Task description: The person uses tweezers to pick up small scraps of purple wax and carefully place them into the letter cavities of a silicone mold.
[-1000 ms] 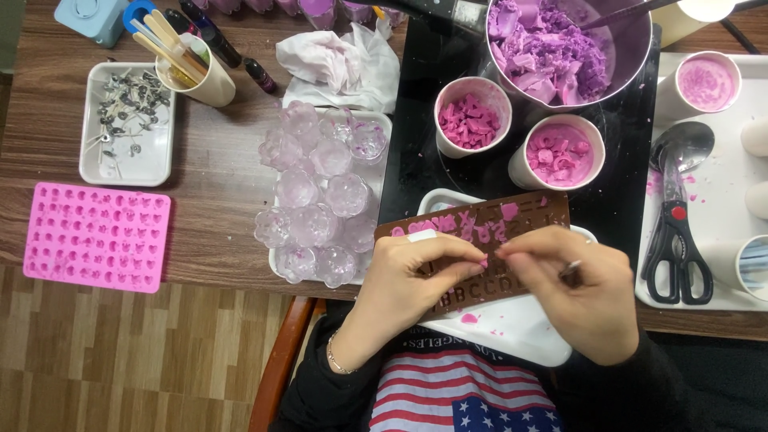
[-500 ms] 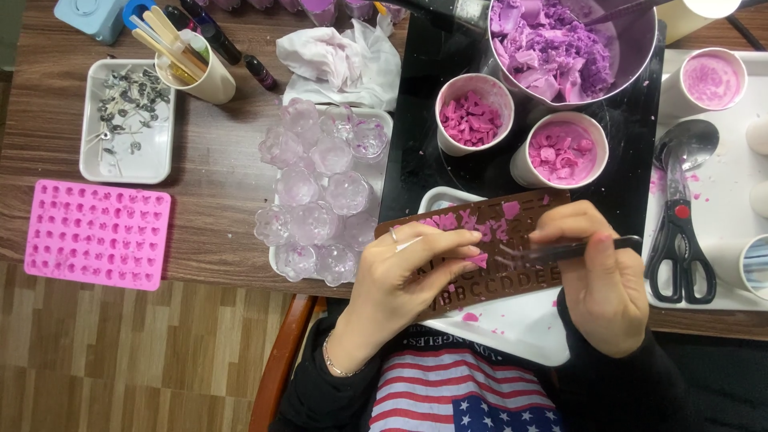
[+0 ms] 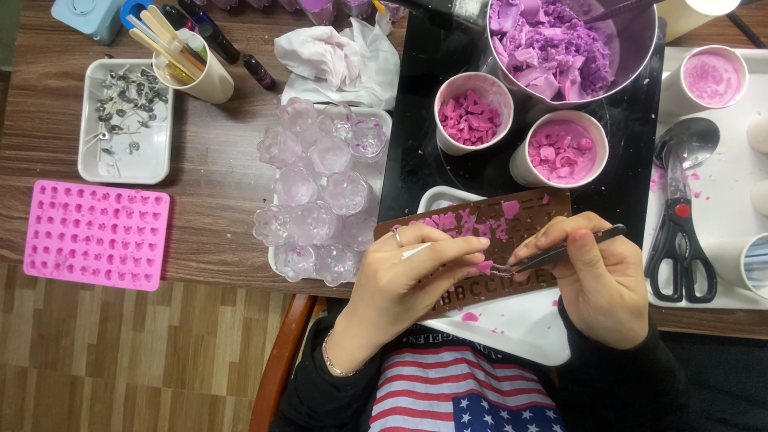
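A brown letter mould (image 3: 480, 250) with pink wax pieces in its cavities lies over a white tray (image 3: 512, 328) in front of me. My left hand (image 3: 408, 280) presses down on the mould, its fingertips pinching a small pink wax piece (image 3: 485, 266). My right hand (image 3: 596, 276) grips dark metal tweezers (image 3: 560, 254), whose tips meet that same pink piece. Two white cups of pink wax bits, one (image 3: 472, 112) and the other (image 3: 560, 148), stand just beyond the mould.
A metal bowl of purple wax (image 3: 560, 48) sits on a black mat. Clear flower moulds (image 3: 316, 192) fill a tray at centre. A pink silicone mould (image 3: 96, 234), a tray of wick tabs (image 3: 124, 120), a stick cup (image 3: 188, 60), scissors (image 3: 680, 252) and a spoon (image 3: 688, 144) lie around.
My right hand has shifted the tweezers from working in the mould to holding them flatter, tips at a pink piece by my left fingertips. My left hand stays on the mould.
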